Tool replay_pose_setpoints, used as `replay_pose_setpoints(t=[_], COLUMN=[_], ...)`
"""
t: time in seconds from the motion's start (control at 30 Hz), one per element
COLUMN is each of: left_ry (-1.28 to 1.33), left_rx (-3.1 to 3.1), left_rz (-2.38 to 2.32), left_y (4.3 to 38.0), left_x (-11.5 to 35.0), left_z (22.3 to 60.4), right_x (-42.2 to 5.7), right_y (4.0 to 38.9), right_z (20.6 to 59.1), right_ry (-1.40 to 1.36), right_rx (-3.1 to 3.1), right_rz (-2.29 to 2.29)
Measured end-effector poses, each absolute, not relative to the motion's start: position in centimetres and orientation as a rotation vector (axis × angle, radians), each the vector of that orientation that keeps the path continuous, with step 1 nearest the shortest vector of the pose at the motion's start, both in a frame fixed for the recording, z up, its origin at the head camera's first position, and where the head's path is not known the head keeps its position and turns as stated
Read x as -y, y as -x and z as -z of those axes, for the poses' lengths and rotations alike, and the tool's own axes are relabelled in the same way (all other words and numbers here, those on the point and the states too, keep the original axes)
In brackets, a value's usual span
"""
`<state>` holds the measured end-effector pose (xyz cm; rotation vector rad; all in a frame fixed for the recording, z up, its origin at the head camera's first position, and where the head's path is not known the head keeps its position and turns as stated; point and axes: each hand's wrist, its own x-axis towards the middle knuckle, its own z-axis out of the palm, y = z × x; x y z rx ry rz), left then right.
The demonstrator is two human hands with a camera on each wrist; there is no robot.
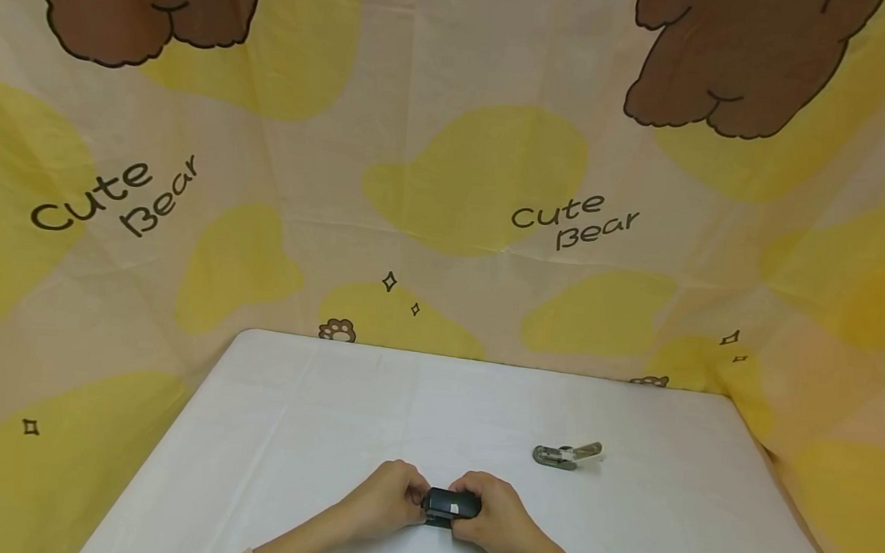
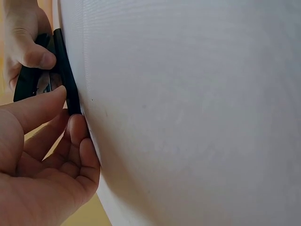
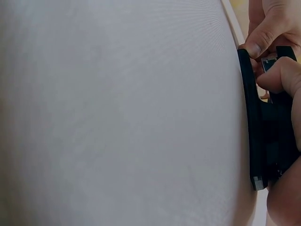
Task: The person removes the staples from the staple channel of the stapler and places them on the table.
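A small black stapler (image 1: 449, 502) is held low over the white table, between my two hands. My left hand (image 1: 386, 499) pinches the end of its base with the thumb and curled fingers. Around the other end, my right hand (image 1: 501, 520) grips the stapler's body. In the left wrist view the base (image 2: 67, 77) and the upper arm stand apart, with a gap between them. From the right wrist the dark base (image 3: 254, 122) shows close against the table surface, and the right thumb reaches into the gap.
A grey metal object that looks like a nail clipper (image 1: 556, 457), its lever angled out, lies on the white table (image 1: 315, 420) beyond my right hand. Behind the table hangs a cloth (image 1: 442, 276) printed with bears and yellow patches.
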<state>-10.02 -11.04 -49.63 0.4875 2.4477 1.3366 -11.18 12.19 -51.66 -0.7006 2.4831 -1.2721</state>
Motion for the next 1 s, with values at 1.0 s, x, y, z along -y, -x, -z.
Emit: replay_pose_setpoints(t=[1.0], left_ry=[-0.489], left_rx=[-2.461], left_rz=[-1.321], left_y=[9.97], left_x=[10.92], left_z=[49.54], right_x=[-11.86], right_y=[11.35], right_z=[51.38], right_ry=[0.781], right_rx=[-2.451], right_rz=[1.34])
